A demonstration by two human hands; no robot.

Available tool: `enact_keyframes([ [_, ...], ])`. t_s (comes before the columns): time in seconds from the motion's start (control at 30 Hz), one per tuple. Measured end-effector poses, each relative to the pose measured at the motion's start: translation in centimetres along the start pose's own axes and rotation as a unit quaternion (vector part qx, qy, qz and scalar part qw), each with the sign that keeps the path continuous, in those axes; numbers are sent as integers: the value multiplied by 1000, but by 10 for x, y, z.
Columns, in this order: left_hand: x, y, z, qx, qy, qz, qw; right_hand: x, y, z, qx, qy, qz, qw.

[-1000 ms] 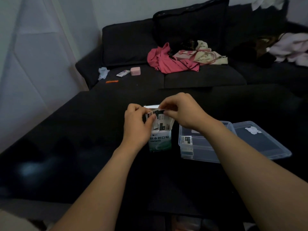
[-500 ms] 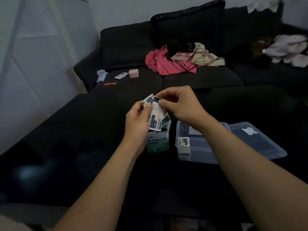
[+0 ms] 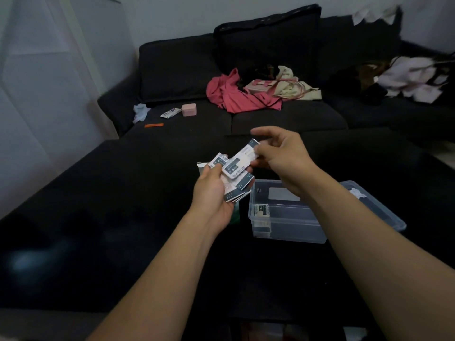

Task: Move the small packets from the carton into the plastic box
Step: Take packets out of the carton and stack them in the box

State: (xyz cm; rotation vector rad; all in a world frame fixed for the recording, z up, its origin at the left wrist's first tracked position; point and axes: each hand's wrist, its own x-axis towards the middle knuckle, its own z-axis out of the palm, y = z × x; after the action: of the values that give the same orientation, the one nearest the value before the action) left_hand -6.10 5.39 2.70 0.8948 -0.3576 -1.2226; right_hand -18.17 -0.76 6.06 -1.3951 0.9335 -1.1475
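Note:
My left hand [image 3: 213, 193] holds a fanned stack of small white-and-dark packets [image 3: 237, 187] above the carton. The green-and-white carton [image 3: 235, 212] stands on the dark table, mostly hidden behind my left hand, with its open flap [image 3: 202, 166] showing above. My right hand [image 3: 280, 153] pinches one packet [image 3: 242, 159] off the top of the stack, just left of and above the clear plastic box [image 3: 285, 222]. One packet [image 3: 261, 210] leans inside the box at its front left corner.
The box's clear lid [image 3: 374, 205] lies at its right side. A dark sofa behind the table carries a red cloth [image 3: 234, 94], a pink case [image 3: 189, 110], a small tube [image 3: 170, 112] and other clothes.
The packets came up out of the carton. My left hand left the carton and now holds the stack, while my right hand draws one packet up and to the right.

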Motion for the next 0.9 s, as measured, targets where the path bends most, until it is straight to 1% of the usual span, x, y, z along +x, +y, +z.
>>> enact_keyframes([
  [0.1, 1, -3, 4, -1, 27, 7, 1000, -4, 5, -2, 11, 17, 20, 1000],
  [0.2, -2, -5, 11, 3, 60, 21, 998, -13, 9, -1, 43, 70, 40, 996],
  [0.3, -2, -12, 14, 62, 88, 70, 992, -29, 12, 3, 57, 100, 79, 990],
  [0.37, -2, -15, 14, 122, 107, 117, 980, -36, 17, 6, 9, 112, 80, 991],
  [0.47, -4, -13, 15, 166, 99, 137, 972, -45, 19, 8, -93, 119, 56, 987],
  [0.53, -1, -16, 14, 159, 75, 134, 975, -50, 18, 11, -120, 75, 69, 987],
  [0.6, 1, -19, 14, 180, 60, 153, 970, -54, 17, 11, -163, 14, 77, 984],
  [0.63, 2, -21, 13, 190, 63, 161, 967, -53, 17, 9, -200, 9, 50, 979],
  [0.67, 3, -22, 13, 189, 66, 158, 967, -51, 14, 6, -226, 26, 9, 974],
  [0.7, 5, -22, 13, 175, 64, 143, 972, -48, 11, 2, -221, 52, -34, 973],
  [0.73, 5, -20, 14, 149, 51, 114, 981, -45, 7, -1, -190, 61, -65, 978],
  [0.8, 4, -20, 19, 97, -6, 24, 995, -39, 4, -4, -127, 29, -94, 987],
  [0.87, -3, -24, 24, 84, -59, -73, 992, -34, 13, 1, -149, -23, -95, 984],
  [0.9, -6, -26, 25, 78, -75, -107, 988, -34, 20, 4, -167, -46, -93, 981],
])
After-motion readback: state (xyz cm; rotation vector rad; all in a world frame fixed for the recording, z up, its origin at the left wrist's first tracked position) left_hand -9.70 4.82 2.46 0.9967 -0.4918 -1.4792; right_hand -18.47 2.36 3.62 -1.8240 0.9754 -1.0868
